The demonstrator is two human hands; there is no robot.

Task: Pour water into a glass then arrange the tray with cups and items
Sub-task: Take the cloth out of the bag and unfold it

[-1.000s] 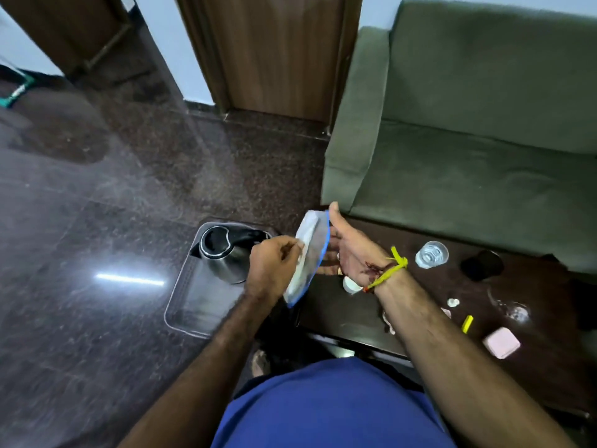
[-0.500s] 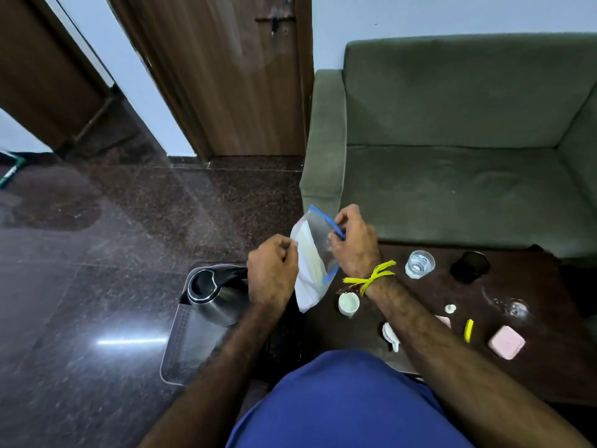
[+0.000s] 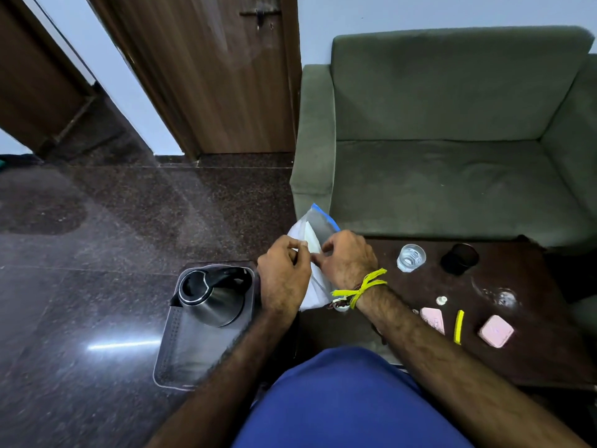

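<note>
A clear zip bag (image 3: pixel 311 227) with a blue seal strip and white contents stands upright between my hands, above the dark table's left end. My left hand (image 3: pixel 284 276) pinches its left side and my right hand (image 3: pixel 347 260) grips its right side; both are closed on the bag. On the floor to the left lies a grey tray (image 3: pixel 181 354) holding a steel kettle (image 3: pixel 210 299) with a black handle. A small glass (image 3: pixel 411 257) with water stands on the dark table (image 3: pixel 420 350), with a black cup (image 3: pixel 459 258) to its right.
On the table lie two pink cases (image 3: pixel 496 330), (image 3: pixel 433 319), a yellow stick (image 3: pixel 458 322), a small white cap (image 3: pixel 441 300) and a clear glass object (image 3: pixel 499 294). A green sofa (image 3: pixel 436 156) stands behind the table. A wooden door (image 3: pixel 210 76) and glossy dark floor are at left.
My right hand came down over the bag's top and closed toward my left hand. The view tilted up and shifted, so the sofa and door show more.
</note>
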